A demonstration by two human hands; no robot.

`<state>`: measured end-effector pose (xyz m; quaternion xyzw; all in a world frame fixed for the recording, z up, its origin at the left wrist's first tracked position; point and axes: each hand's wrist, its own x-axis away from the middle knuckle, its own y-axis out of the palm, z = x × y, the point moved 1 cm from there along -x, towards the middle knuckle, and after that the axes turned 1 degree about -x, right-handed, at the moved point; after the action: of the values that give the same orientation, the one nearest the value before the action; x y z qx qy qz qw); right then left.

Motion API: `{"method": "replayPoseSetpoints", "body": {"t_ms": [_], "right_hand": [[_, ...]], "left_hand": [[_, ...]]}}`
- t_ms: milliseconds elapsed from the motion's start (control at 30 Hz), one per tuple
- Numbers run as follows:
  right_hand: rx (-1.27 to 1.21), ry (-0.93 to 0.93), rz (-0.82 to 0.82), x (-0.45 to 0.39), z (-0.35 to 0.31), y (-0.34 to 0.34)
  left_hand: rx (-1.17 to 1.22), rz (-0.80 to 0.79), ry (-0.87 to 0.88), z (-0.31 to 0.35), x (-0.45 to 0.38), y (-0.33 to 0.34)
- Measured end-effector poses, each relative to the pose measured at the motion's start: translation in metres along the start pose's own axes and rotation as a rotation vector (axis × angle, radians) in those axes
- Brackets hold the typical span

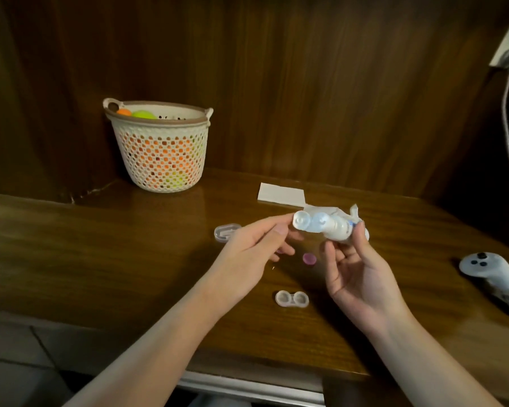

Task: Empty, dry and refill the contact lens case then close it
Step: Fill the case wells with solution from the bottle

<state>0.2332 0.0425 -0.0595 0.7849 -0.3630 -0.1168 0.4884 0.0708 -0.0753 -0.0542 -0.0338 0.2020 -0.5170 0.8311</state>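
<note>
A: Status?

B: Right hand (362,271) grips the solution bottle (334,229); left hand (259,248) pinches its flip cap (301,220). Lens case (292,298) sits open on the tabletop (130,259) near the front edge, between my wrists.

A: Handling?

B: Case looks light and slick, likely to skid; I'd hold its rim while pouring. Pink cap (309,258) lies just behind it, the controller (494,277) at the right edge, the basket (159,145) in the back left corner.

You worked over a glossy wooden table (130,259); the lens case (292,298) looked translucent plastic, the basket (159,151) perforated matt plastic.
</note>
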Motion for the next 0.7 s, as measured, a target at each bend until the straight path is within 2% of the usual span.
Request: {"method": "replayPoseSetpoints", "body": {"t_ms": [233, 433, 567, 700], "right_hand": [[0.109, -0.047, -0.021, 0.017, -0.007, 0.012], [0.137, -0.059, -0.033, 0.033, -0.013, 0.018], [0.104, -0.057, -0.015, 0.040, -0.014, 0.018], [0.175, -0.033, -0.005, 0.047, -0.012, 0.015]], "left_hand": [[0.214, 0.163, -0.021, 0.031, -0.005, 0.008], [0.147, 0.247, 0.038, 0.052, -0.002, 0.016], [0.073, 0.276, 0.100, 0.060, 0.002, 0.022], [0.032, 0.266, 0.119, 0.064, 0.007, 0.026]]}}
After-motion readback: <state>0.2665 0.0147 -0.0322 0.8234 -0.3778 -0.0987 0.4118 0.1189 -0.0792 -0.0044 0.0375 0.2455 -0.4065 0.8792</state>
